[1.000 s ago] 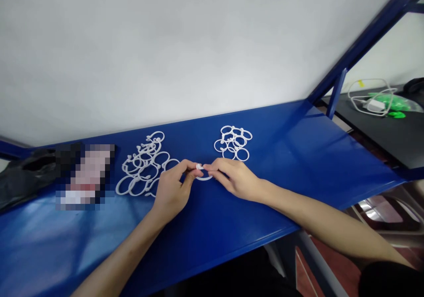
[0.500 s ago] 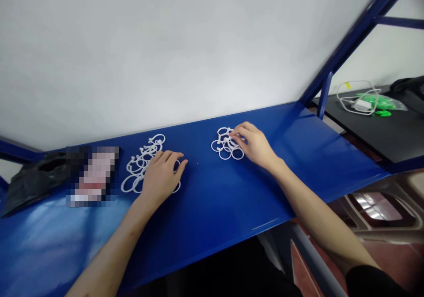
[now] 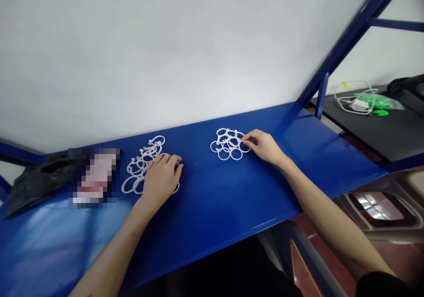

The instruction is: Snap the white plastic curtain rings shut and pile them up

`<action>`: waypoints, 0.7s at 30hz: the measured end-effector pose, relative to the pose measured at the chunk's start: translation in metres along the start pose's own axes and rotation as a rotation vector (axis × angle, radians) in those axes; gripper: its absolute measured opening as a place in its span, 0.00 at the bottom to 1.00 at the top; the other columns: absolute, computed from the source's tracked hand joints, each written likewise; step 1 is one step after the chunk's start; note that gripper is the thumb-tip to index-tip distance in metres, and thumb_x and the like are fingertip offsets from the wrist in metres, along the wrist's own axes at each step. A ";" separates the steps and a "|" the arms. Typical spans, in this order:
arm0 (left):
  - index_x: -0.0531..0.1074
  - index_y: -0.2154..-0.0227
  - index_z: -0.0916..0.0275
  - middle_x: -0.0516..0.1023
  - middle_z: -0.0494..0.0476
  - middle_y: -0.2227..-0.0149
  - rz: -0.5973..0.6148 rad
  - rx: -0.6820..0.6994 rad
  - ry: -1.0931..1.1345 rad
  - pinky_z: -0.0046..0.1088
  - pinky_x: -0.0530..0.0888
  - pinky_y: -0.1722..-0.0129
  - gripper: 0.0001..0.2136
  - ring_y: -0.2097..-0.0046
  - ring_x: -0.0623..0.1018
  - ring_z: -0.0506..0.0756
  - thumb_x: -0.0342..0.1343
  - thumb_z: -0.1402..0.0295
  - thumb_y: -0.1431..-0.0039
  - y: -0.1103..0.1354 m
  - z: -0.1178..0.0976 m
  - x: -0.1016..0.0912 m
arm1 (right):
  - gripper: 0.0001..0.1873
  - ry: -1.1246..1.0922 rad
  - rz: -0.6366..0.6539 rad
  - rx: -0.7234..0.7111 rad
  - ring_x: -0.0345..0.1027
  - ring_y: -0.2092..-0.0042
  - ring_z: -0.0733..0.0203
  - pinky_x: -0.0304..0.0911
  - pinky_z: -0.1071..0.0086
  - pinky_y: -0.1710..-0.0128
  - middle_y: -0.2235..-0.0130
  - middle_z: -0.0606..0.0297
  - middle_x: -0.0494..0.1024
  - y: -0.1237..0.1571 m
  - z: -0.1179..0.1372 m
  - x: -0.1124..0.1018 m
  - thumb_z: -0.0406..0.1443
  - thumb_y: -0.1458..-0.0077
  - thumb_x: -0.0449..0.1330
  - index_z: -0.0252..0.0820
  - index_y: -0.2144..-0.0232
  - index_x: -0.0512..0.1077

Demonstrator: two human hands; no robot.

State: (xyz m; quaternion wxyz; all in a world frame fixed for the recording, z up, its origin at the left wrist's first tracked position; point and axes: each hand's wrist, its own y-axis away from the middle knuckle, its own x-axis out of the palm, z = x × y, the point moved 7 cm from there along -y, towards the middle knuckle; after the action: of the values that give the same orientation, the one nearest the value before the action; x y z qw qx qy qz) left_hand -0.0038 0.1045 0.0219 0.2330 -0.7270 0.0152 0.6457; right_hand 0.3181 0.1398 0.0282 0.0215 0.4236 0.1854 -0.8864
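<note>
Two groups of white plastic rings, which look like curtain rings with small eyelets, lie on the blue tabletop (image 3: 205, 208). The left group is a loose, overlapping pile (image 3: 134, 169). Over its right side my left hand (image 3: 162, 173) is bent, thumb and fingertips drawn close together at a ring's edge; the palm hides part of the pile. Farther right, the other rings form a flower-like cluster (image 3: 228, 144), laid nearly flat with rims touching or overlapping. At that cluster's right edge my right hand (image 3: 263, 144) pinches a ring between thumb and forefinger.
A black plastic bag (image 3: 36, 178) and a blurred-out pink, flat item (image 3: 96, 173) lie at the left. A white wall (image 3: 198, 54) rises behind the table. On a dark table (image 3: 361, 133) at right are a white cable with charger (image 3: 359, 106) and green items in clear plastic (image 3: 380, 100).
My right hand has shifted right and slightly down, now at the cluster's right edge, uncovering more rings. My left thumb and fingers have drawn closer together over the pile.
</note>
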 end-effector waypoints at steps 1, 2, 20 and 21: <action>0.75 0.59 0.59 0.80 0.61 0.61 0.001 0.003 0.012 0.44 0.68 0.56 0.10 0.54 0.75 0.65 0.49 0.66 0.35 0.000 0.000 0.000 | 0.06 0.004 -0.009 -0.001 0.68 0.67 0.61 0.66 0.64 0.62 0.64 0.63 0.77 0.000 0.000 -0.001 0.35 0.40 0.60 0.43 0.64 0.78; 0.75 0.59 0.59 0.80 0.61 0.61 0.001 0.006 0.019 0.44 0.67 0.57 0.10 0.54 0.75 0.66 0.48 0.67 0.35 0.000 0.000 0.000 | 0.06 0.006 -0.018 -0.001 0.68 0.67 0.61 0.66 0.64 0.62 0.64 0.63 0.77 0.000 0.000 -0.002 0.35 0.40 0.60 0.43 0.64 0.78; 0.73 0.52 0.61 0.80 0.55 0.65 -0.180 0.148 0.188 0.39 0.68 0.55 0.10 0.59 0.76 0.59 0.50 0.69 0.33 0.001 -0.020 -0.019 | 0.08 0.064 -0.100 0.001 0.70 0.66 0.59 0.67 0.63 0.62 0.63 0.60 0.77 0.000 0.002 -0.008 0.37 0.38 0.59 0.41 0.62 0.77; 0.72 0.52 0.61 0.80 0.55 0.65 -0.203 0.176 0.196 0.38 0.69 0.55 0.10 0.59 0.76 0.58 0.51 0.70 0.33 0.002 -0.022 -0.021 | 0.09 0.075 -0.146 -0.014 0.71 0.66 0.58 0.68 0.62 0.62 0.63 0.60 0.77 0.001 0.007 -0.012 0.38 0.37 0.58 0.41 0.61 0.76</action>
State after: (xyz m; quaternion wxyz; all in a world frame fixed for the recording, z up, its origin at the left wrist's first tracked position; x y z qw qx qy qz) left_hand 0.0131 0.0893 0.0424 0.3573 -0.7612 0.0208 0.5408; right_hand 0.3207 0.1352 0.0407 -0.0472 0.4418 0.2226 -0.8678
